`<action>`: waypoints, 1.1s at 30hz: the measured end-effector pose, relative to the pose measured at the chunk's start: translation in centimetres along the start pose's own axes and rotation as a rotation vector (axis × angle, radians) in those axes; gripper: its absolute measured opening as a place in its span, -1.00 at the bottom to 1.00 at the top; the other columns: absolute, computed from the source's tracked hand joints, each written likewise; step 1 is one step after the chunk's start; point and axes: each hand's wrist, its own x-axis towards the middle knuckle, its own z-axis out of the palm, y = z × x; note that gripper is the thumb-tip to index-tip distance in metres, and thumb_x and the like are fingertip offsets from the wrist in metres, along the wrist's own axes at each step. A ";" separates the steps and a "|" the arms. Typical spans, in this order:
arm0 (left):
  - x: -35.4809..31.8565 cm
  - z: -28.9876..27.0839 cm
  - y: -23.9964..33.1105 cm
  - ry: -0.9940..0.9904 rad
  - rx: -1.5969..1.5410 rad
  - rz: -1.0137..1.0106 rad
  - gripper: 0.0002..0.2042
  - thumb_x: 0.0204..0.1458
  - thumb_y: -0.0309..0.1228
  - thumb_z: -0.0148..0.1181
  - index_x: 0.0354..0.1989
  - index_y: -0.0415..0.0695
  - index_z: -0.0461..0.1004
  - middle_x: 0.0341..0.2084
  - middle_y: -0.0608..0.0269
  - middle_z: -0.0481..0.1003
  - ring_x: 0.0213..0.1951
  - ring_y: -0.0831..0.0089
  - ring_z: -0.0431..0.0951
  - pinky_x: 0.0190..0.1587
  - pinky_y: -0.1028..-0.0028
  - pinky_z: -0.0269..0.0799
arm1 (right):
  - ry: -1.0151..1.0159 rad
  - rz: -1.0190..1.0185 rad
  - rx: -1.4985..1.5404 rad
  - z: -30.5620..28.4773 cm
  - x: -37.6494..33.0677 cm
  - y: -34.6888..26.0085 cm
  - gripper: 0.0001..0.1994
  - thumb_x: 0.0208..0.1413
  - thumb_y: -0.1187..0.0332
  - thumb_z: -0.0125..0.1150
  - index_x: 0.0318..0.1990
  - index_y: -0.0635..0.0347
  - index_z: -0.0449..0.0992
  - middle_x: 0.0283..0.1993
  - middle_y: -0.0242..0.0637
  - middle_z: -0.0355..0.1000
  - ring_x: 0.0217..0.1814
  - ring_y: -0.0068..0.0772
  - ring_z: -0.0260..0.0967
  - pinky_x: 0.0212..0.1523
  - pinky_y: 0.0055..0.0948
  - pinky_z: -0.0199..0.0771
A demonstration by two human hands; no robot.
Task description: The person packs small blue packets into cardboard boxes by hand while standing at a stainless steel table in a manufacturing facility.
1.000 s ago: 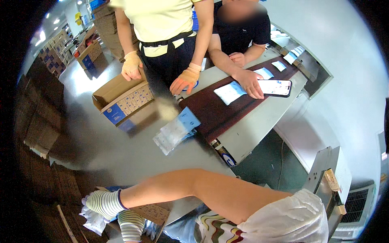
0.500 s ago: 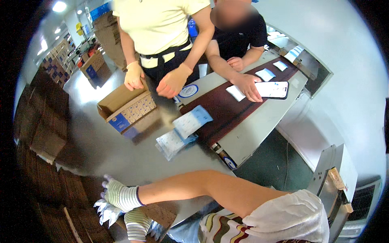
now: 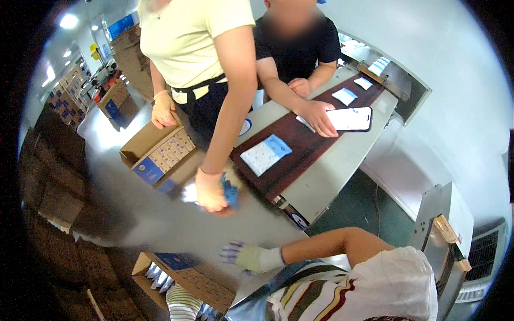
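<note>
My right hand [image 3: 249,257], in a striped glove with purple fingertips, hovers over the grey table with its fingers stretched out and nothing in them. My left hand [image 3: 182,300], also in a striped glove, reaches into an open cardboard box [image 3: 206,286] at the lower edge; its fingers are hidden there. Several white and pale-blue soft packets [image 3: 158,278] stand packed in that box. Farther off, a standing co-worker's gloved hand [image 3: 210,190] grips blue-and-white packets [image 3: 230,193], blurred by motion.
A dark red conveyor belt [image 3: 257,179] carries a larger packet [image 3: 266,155] and smaller ones. A seated co-worker's hand holds a phone [image 3: 350,119] over it. Another open box [image 3: 166,158] stands at the co-worker's side. Stacked flat cardboard [image 3: 59,257] lines the left.
My right hand has moved right, off the box, which now shows more fully. The co-worker's hand has come down onto the packets at the belt's end. One packet lies on the belt.
</note>
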 end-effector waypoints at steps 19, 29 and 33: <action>0.1 0.0 -0.3 0.052 -0.039 0.003 -0.61 0.07 -0.11 -0.11 -0.03 -0.01 0.43 -0.01 0.20 0.43 0.02 0.23 0.42 0.03 0.28 0.34 | 0.039 -0.098 -0.012 -1.0 -9.7 -0.4 -0.51 0.05 0.33 -0.22 0.21 0.02 0.13 0.26 -0.25 0.09 0.36 -0.15 -0.03 0.36 -0.09 -0.11; -0.1 2.5 -1.2 0.165 -0.075 0.096 -0.62 0.06 -0.11 -0.07 -0.05 -0.03 0.44 -0.03 0.18 0.44 0.01 0.24 0.44 0.00 0.26 0.37 | -0.001 -0.069 0.086 -0.1 -10.2 0.1 -0.49 0.09 0.20 -0.15 0.23 0.08 0.13 0.29 -0.18 0.06 0.38 -0.13 -0.07 0.37 -0.08 -0.18; -0.1 2.3 -1.2 0.165 -0.073 0.084 -0.63 0.00 -0.08 0.00 -0.13 -0.02 0.49 -0.15 0.15 0.51 -0.13 0.21 0.51 -0.14 0.24 0.44 | -0.039 -0.071 0.112 -1.6 -10.3 -0.3 -0.47 0.09 0.16 -0.15 0.24 0.09 0.12 0.29 -0.16 0.06 0.38 -0.12 -0.05 0.38 -0.08 -0.22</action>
